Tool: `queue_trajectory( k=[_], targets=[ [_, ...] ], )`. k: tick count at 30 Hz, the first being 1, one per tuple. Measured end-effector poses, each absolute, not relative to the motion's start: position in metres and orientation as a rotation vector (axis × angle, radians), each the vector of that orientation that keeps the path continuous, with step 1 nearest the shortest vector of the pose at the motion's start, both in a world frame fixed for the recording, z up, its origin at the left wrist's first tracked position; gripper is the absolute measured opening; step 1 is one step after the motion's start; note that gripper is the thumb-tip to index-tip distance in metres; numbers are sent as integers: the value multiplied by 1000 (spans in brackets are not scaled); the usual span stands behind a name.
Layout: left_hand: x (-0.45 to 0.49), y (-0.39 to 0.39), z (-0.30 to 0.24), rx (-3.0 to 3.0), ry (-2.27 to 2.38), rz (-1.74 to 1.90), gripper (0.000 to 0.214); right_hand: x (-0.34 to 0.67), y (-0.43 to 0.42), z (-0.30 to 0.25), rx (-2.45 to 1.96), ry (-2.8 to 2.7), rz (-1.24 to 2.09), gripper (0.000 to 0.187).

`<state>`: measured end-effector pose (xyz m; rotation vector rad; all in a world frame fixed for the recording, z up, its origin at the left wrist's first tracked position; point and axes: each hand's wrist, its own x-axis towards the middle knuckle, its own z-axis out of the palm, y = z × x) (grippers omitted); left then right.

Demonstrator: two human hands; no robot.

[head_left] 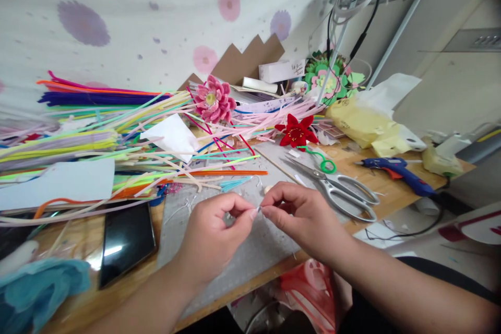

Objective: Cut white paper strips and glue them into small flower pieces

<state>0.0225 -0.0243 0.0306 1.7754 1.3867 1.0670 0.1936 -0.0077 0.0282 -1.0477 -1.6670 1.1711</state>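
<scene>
My left hand (219,232) and my right hand (299,214) meet over a grey cutting mat (235,271). Thumb and forefinger of each are pinched, the tips almost touching. Something tiny and pale shows between them, too small to name. Just beyond my fingers lie light blue pipe cleaners (235,183) and a thin white curled strand. Large metal scissors (338,188) rest to the right of my right hand, blades slightly apart. Behind them is a red fuzzy flower (296,131) with a green curled stem (327,165).
Bundles of colourful pipe cleaners (58,146) cover the left and back of the table. A pink flower (214,99) lies on them. A dark phone (127,242) sits left, near blue fabric petals (43,292). At right are a blue glue gun (399,172) and a yellow bag (362,120).
</scene>
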Motion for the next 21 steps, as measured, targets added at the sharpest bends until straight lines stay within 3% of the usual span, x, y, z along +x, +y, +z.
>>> queue_trajectory(
  k=[7,10,12,17,21],
  targets=[
    [19,-23,27,1577,1221,1010,13,191,-7,27,-951,-1466,1543,14],
    [18,-22,24,1517,1242,1009,16,204,0,29,-944,-1450,1513,18],
    [16,-21,22,1507,1284,1021,18,235,13,32,-1065,-1515,1239,21],
    [11,-16,19,1529,1450,1053,22,376,38,38,-1948,-1531,-26,15],
    [8,-10,20,1582,1537,1041,30,463,32,29,-2100,-1449,-79,31]
  ],
)
